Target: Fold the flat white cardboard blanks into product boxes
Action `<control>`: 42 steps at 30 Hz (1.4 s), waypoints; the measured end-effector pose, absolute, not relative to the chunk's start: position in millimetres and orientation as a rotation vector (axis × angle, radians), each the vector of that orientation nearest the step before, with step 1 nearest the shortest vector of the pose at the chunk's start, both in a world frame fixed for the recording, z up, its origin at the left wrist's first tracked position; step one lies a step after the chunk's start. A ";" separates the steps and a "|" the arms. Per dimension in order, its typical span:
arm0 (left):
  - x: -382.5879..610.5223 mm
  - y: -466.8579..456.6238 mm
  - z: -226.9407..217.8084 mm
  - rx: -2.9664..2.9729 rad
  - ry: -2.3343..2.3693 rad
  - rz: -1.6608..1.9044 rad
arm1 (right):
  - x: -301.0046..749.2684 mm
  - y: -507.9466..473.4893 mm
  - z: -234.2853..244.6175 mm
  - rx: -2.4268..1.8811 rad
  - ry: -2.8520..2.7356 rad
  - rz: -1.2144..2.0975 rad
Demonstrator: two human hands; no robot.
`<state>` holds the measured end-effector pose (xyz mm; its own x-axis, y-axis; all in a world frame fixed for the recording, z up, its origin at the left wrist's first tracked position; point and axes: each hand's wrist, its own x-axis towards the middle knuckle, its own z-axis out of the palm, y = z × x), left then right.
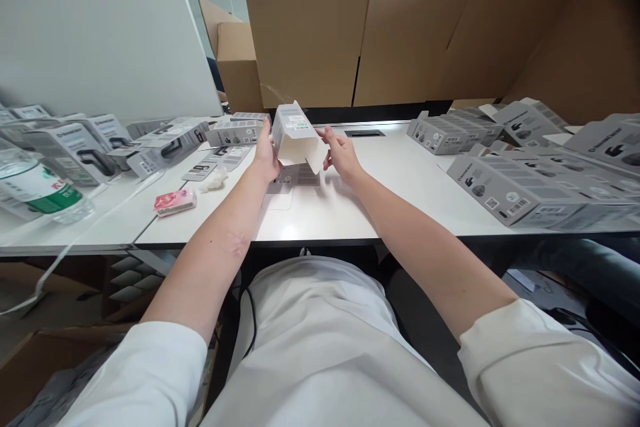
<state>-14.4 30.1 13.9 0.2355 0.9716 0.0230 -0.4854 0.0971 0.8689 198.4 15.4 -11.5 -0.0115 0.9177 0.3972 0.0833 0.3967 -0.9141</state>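
Both of my hands hold a small white and grey carton [296, 135] just above the white table [400, 173], near its middle. My left hand [265, 155] grips the carton's left side with closed fingers. My right hand [341, 153] pinches its right side, beside an open white flap. A flat unfolded carton [295, 178] lies on the table under my hands.
Grey product boxes are stacked at the left [165, 143] and at the right [515, 190]. A plastic water bottle [37, 188], a pink packet [175, 201] and a crumpled white scrap [214, 180] lie at the left. Big brown cardboard boxes [400, 20] stand behind the table.
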 end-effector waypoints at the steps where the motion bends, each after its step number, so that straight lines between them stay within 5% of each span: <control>1: -15.2 30.3 14.1 0.885 0.697 1.234 | 197.4 11.3 -8.0 -0.973 -1.430 0.860; 42: -16.8 28.0 4.1 1.153 0.688 1.235 | 198.0 3.3 -11.7 -0.848 -1.699 0.914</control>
